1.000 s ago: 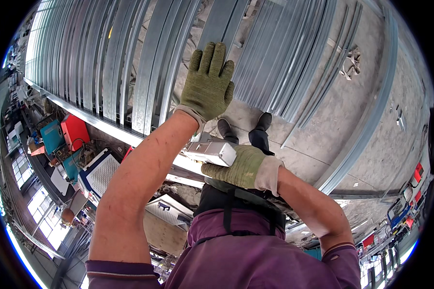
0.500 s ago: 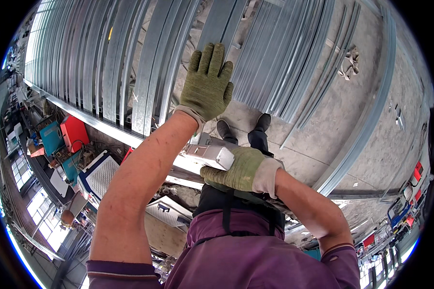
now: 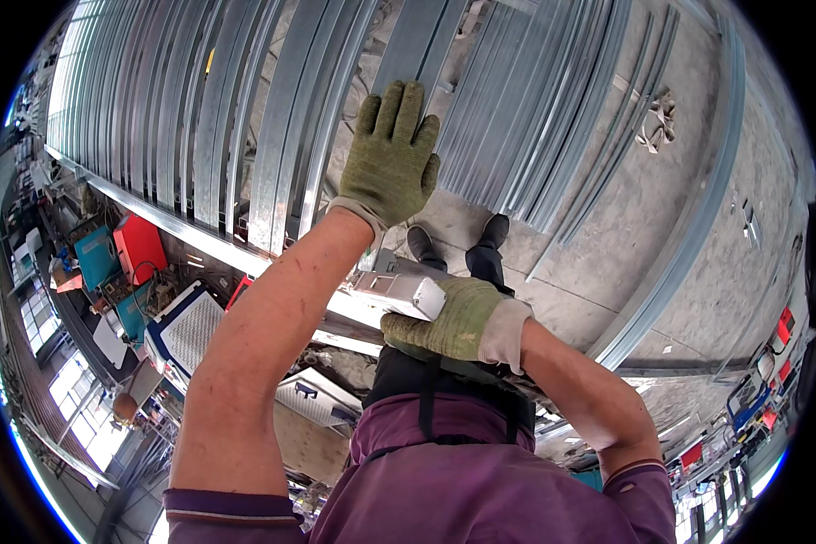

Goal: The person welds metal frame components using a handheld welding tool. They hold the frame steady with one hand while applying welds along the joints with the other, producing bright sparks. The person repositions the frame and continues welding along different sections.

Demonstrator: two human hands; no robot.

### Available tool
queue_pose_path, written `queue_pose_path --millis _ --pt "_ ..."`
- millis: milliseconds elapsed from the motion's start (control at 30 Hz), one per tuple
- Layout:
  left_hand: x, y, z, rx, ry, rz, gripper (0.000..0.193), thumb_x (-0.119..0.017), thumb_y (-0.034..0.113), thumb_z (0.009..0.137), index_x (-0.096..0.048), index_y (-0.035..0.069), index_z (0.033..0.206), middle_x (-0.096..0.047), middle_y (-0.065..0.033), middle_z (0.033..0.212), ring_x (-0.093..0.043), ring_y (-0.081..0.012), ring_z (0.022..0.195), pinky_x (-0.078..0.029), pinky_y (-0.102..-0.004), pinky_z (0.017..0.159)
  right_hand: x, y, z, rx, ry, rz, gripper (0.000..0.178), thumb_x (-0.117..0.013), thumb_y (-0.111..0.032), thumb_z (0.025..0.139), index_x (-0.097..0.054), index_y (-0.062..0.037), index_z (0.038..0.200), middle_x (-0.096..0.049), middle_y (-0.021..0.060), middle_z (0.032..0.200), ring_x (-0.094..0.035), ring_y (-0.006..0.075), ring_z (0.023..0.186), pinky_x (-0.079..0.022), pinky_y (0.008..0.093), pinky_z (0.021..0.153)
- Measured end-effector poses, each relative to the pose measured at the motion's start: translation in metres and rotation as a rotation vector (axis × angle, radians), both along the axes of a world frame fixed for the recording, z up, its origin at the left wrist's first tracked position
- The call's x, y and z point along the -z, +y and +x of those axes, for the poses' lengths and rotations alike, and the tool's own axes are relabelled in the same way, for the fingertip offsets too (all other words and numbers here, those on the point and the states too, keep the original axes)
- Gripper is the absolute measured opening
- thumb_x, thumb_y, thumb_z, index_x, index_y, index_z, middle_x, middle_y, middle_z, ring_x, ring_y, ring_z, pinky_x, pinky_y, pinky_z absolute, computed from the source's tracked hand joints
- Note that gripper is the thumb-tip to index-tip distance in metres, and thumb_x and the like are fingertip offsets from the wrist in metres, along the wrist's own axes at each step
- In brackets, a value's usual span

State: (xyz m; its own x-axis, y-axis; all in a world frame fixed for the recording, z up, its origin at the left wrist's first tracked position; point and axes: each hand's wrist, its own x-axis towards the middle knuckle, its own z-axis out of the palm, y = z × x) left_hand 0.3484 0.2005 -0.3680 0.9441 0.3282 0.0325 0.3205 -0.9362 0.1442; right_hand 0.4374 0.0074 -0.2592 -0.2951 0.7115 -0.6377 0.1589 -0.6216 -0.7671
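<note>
My left hand (image 3: 390, 159), in an olive knitted glove, is stretched out flat with its fingers extended, palm down. It lies over the near end of a pair of galvanized steel profiles (image 3: 417, 54); whether it touches them I cannot tell. Close to my waist, my right hand (image 3: 453, 317), gloved alike, is closed round the end of a silver rectangular metal piece (image 3: 412, 295). Its fingers curl along the near side and underneath, partly hidden. The other end of that piece runs leftward behind my left forearm.
Rows of long steel profiles (image 3: 163, 109) rest on a rail at left. More bundled profiles (image 3: 526, 100) lie right of centre. A long curved-looking beam (image 3: 698, 227) and a crumpled cloth-like bundle (image 3: 657, 122) lie on the concrete floor. A red box (image 3: 139, 249) stands at left.
Both hands keep nearly the same place and pose. The view shifts very slightly, and my right hand moves a touch to the right with the metal piece.
</note>
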Motion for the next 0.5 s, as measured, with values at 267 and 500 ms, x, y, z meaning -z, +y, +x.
queue_pose_path --millis 267,500 --pt "0.0027 0.0006 -0.001 0.005 -0.02 0.008 0.055 -0.069 0.035 0.1 -0.069 0.004 0.146 -0.037 -0.0283 0.175 -0.035 -0.0501 0.163 -0.025 -0.0681 0.133 -0.0008 -0.0008 0.0011 -0.01 -0.004 0.001 0.076 -0.075 -0.065 0.1 -0.065 -0.0125 0.154 -0.079 0.0175 0.134 -0.074 0.0377 0.123 -0.057 0.0425 0.107" --pt "0.001 0.0 0.0002 -0.003 0.007 0.016 0.056 -0.069 0.035 0.1 -0.069 0.004 0.146 -0.036 -0.0283 0.176 -0.033 -0.0497 0.164 -0.024 -0.0671 0.134 -0.007 0.0005 0.0054 -0.059 -0.043 -0.064 0.075 -0.072 -0.068 0.101 -0.068 -0.012 0.151 -0.079 0.0191 0.131 -0.075 0.0385 0.121 -0.059 0.0433 0.105"
